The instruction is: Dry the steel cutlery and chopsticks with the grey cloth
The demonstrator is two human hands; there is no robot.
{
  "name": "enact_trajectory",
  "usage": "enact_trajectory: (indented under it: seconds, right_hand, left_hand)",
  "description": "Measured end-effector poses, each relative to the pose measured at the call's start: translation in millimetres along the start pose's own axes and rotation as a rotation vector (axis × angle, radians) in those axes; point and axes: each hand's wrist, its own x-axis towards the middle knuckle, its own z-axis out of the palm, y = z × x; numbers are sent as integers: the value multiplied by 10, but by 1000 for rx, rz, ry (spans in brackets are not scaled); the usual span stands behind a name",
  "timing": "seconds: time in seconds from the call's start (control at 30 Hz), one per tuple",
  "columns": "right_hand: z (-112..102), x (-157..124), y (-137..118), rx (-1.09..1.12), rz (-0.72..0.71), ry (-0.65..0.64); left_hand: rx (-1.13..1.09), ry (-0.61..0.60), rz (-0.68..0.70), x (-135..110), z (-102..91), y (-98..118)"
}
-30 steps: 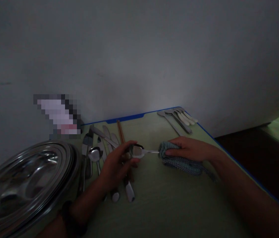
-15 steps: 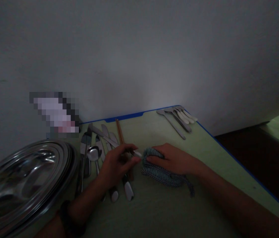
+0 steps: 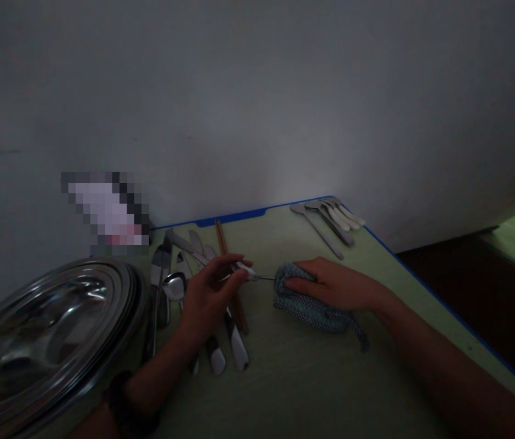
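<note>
Between the left hand [image 3: 210, 296], pinching one end seemingly to steady it, and the right hand [image 3: 337, 281], clasping a cloth [image 3: 306, 306] that hides the other, is a metal utensil [image 3: 250, 274].

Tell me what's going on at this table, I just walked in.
A person's left hand holds a spoon by its head, while the right hand grips a bunched cloth that the spoon's handle runs into. Knives and chopsticks lie around and beyond the left hand, beside a stack of shiny metal dishes. More cutlery, some white-handled, lies together at the table's far right corner.
</note>
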Motion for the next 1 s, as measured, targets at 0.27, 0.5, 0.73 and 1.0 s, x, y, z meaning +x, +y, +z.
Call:
enact_trajectory:
  seconds: [0.27,0.5,0.73,1.0]
  right_hand:
    - [-36,-32,83,166,64,-66]
    - [51,16,38,323,117,-13]
    - [187,81,-92,362,82,-93]
    - [-8,13,28,225,21,-105]
  left_hand:
    - [98,71,-100,32,-39,-44]
    - [112,-149,11,-11,-64,-44]
    - [328,-260,146,-16,-80,-65]
    - [354,-12,154,-63,-43,-55]
